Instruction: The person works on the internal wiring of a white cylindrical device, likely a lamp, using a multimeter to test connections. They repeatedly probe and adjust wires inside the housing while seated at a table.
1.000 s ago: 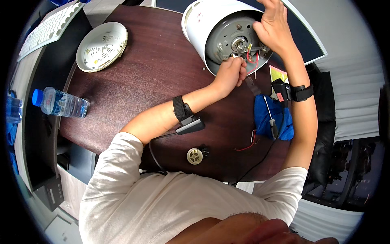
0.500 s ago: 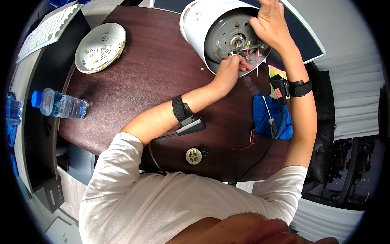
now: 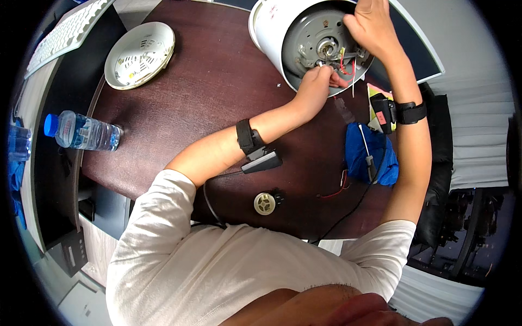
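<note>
A white cylindrical appliance (image 3: 267,32) lies on its side at the top, showing a grey metal plate (image 3: 304,38) inside with fittings and red and white wires (image 3: 346,70). My left hand (image 3: 315,87) has its fingertips pressed together at fittings low in the opening; what they pinch is too small to make out. My right hand (image 3: 375,27) grips the upper right rim, thumb pointing inward. Beneath the opening lie a yellow paper (image 3: 374,92), a blue cloth (image 3: 359,152) and a screwdriver (image 3: 370,163). A small screw (image 3: 279,85) rests left of the cylinder.
A white round cover (image 3: 117,68) sits back left. A water bottle (image 3: 87,130) lies on its side at the desk's left edge, near a white keyboard (image 3: 65,38) and another blue bottle (image 3: 19,144). A cream round part (image 3: 265,204) and loose red wire (image 3: 337,193) lie near my body.
The whole view has shifted a little, with the desk appearing higher and further right. Both hands stay on the appliance, my left fingertips still among the fittings.
</note>
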Motion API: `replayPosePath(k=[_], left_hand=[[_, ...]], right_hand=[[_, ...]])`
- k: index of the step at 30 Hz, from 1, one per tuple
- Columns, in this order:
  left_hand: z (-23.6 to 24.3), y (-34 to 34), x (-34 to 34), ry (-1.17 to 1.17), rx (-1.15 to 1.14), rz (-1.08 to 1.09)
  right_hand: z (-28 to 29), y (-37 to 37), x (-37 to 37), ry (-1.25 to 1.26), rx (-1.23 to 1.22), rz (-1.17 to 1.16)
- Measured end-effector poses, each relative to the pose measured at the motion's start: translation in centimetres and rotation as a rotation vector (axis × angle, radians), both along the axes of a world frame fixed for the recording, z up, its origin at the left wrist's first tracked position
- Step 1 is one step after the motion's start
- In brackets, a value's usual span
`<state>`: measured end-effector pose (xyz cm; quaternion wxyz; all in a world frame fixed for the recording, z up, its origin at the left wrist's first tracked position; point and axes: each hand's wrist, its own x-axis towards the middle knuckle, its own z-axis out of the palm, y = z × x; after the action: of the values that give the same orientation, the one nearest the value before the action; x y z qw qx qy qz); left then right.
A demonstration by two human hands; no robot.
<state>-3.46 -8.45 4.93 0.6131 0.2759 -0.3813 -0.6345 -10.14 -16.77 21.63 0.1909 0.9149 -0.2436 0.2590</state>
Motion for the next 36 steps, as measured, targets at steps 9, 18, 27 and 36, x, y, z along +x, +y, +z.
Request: replayPosePath(k=[9,18,27,36], left_hand=[[-0.3,0.7,-0.1,-0.058,-0.023,0.043],[-1.7,2.3,-1.5,-0.237,-0.094,0.109],[-3.3,2.8,-2.0,-0.354,-0.169,0.119],[0.1,4.8,-1.2,-0.607,-0.327,0.181]], right_hand=[[-0.4,0.9,-0.4,-0.059,0.103,-0.036],[-1.4,3.3,-2.1,-0.315,0.401,-0.069],[-4.0,3.7,-6.6,-0.374,0.024,0.016],[-2.9,6.7,-9.3,-0.556,-0.244,0.076]])
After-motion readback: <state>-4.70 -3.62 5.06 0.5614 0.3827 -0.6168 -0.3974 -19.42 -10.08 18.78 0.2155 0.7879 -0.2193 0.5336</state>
